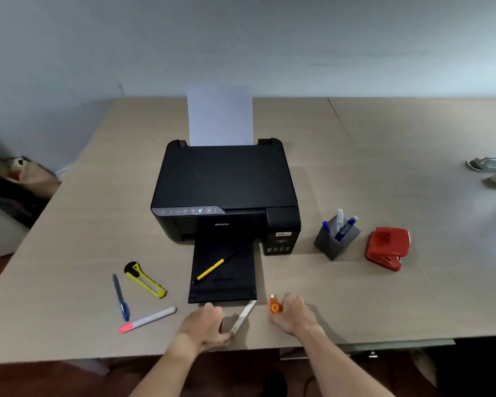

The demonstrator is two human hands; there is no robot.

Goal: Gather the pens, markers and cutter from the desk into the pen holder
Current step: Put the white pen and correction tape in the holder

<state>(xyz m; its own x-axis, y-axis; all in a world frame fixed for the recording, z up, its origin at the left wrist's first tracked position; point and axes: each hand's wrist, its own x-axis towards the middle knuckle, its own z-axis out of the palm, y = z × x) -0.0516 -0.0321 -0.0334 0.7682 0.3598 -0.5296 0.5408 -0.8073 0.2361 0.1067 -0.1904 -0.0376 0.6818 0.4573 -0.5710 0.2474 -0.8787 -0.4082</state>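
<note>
Head view: you look down on a beige counter [355,296] with a black printer [225,190] in the middle and both your forearms reaching in from the near edge.
Left hand: your left hand [205,325] lies low on the counter, fingers curled, thumb and fingertips pinching the near end of a pale grey pen [245,313] that slants up toward the printer's output tray [224,277].
Right hand: your right hand [292,313] is curled, fingers pressed together round an orange and white item [275,305] whose tip sticks out to the left; what it is, you cannot tell.
Pen holder: the dark pen holder [334,243] stands right of the printer, already carrying blue pens and a white marker.
Tray: a yellow pen [211,269] lies slantwise on the output tray.
Left of the tray: a yellow and black cutter [145,280], a blue pen [121,296] and a white marker with a pink cap [148,320] lie apart from each other on the counter.
Far right: a red hole punch [387,247] sits just beside the pen holder.
Printer rear: a white sheet of paper [221,116] stands upright in the feed.
</note>
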